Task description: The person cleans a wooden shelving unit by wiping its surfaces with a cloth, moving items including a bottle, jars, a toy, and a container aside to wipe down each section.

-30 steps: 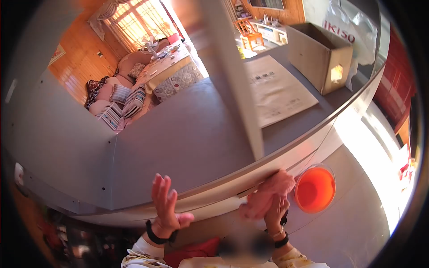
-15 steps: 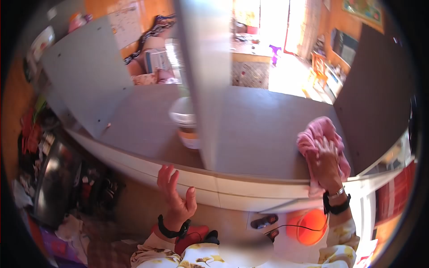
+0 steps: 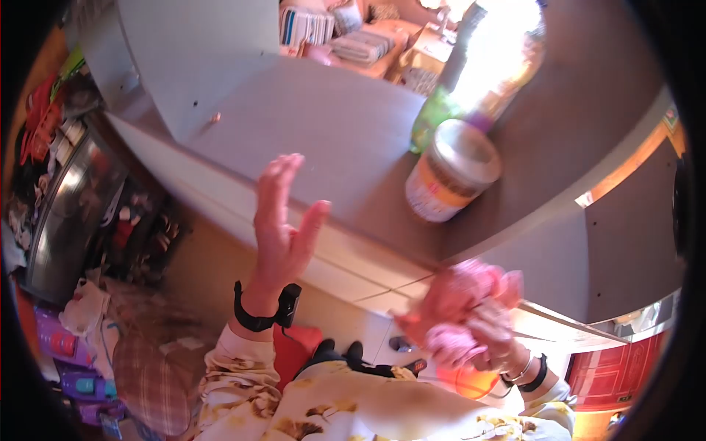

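Observation:
A crumpled pink cloth is bunched in my right hand, in front of the grey shelf's front edge. The hand is slightly blurred, its fingers closed round the cloth. My left hand is raised near the shelf's front edge, empty, with thumb and fingers apart. On the shelf, a lidded tub with an orange and white label stands beside the upright divider. Behind the tub is a green-tinted clear bottle, partly washed out by glare.
A small object lies on the shelf near the left side panel. Below my right hand is an orange bucket. A dark glossy cabinet and a plaid cloth are at left. Beyond the shelf is a sofa.
My view has swung left. My right hand has lifted the pink cloth off the right compartment's surface and brought it in front of the shelf edge. My left hand has risen and stays open.

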A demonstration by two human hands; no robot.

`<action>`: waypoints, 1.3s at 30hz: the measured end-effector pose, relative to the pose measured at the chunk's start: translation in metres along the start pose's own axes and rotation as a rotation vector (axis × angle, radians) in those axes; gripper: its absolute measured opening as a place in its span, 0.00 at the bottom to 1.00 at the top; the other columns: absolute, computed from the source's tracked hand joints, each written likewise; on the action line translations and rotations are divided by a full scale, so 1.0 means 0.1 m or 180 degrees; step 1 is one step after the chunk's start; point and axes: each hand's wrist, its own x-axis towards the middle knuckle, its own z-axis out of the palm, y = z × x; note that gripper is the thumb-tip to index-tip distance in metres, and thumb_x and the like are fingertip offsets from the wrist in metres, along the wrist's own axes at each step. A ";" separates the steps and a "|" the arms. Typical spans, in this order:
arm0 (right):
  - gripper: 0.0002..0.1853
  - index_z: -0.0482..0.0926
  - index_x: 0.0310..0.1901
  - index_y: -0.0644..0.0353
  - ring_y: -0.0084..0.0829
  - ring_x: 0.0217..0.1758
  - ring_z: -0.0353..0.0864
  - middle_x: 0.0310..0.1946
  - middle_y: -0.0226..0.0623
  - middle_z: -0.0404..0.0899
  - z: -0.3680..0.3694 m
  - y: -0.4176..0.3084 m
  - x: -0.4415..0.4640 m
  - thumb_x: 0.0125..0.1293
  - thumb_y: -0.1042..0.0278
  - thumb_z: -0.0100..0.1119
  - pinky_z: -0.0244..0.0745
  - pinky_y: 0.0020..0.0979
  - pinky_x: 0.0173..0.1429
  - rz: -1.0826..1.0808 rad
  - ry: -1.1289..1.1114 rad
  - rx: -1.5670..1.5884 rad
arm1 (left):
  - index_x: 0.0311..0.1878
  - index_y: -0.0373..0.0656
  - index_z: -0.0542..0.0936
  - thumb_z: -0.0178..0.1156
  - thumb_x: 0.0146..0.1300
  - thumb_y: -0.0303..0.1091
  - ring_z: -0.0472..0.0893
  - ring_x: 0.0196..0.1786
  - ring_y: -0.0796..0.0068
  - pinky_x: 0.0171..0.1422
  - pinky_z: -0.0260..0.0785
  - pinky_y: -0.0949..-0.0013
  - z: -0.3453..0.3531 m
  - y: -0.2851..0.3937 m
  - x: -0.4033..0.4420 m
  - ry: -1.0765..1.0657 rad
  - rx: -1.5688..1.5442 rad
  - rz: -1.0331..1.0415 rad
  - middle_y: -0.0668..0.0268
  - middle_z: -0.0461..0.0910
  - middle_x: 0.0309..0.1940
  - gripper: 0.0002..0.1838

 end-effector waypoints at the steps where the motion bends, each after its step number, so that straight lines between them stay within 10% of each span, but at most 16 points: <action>1: 0.17 0.77 0.41 0.68 0.45 0.33 0.75 0.30 0.46 0.76 0.04 -0.02 -0.06 0.58 0.62 0.54 0.70 0.41 0.40 0.0177 -0.0144 0.0374 | 0.64 0.33 0.64 0.63 0.60 0.36 0.64 0.66 0.53 0.70 0.54 0.58 0.10 0.10 0.17 -0.0611 -0.0343 -0.0078 0.50 0.67 0.61 0.32; 8: 0.15 0.80 0.45 0.68 0.38 0.32 0.79 0.32 0.46 0.79 0.24 -0.01 -0.79 0.56 0.71 0.61 0.74 0.34 0.38 0.1512 0.0357 0.1813 | 0.72 0.38 0.50 0.71 0.52 0.41 0.60 0.71 0.58 0.72 0.54 0.60 0.51 0.42 0.37 -0.2292 -0.0647 0.0076 0.50 0.59 0.69 0.51; 16: 0.17 0.78 0.37 0.71 0.24 0.29 0.73 0.26 0.40 0.78 0.23 0.28 -1.65 0.62 0.59 0.55 0.70 0.30 0.32 0.2551 0.3064 0.1640 | 0.73 0.39 0.46 0.74 0.47 0.37 0.59 0.72 0.60 0.73 0.52 0.60 0.73 0.51 0.42 -0.1896 -0.1173 -0.0714 0.49 0.60 0.68 0.56; 31: 0.17 0.77 0.37 0.70 0.24 0.30 0.74 0.28 0.38 0.79 -0.23 0.71 -2.25 0.64 0.60 0.54 0.70 0.29 0.33 0.2414 0.4591 0.0182 | 0.63 0.39 0.63 0.71 0.49 0.31 0.75 0.54 0.72 0.60 0.68 0.66 0.54 0.69 0.31 -0.0345 -0.3306 -0.1525 0.63 0.74 0.51 0.38; 39: 0.17 0.77 0.38 0.70 0.24 0.31 0.74 0.28 0.38 0.79 -0.49 0.92 -2.14 0.64 0.60 0.54 0.70 0.29 0.33 0.2274 0.4312 0.0012 | 0.62 0.36 0.64 0.72 0.48 0.41 0.75 0.54 0.72 0.60 0.67 0.65 0.16 1.55 0.08 -0.1099 -0.3417 -0.1724 0.62 0.74 0.51 0.40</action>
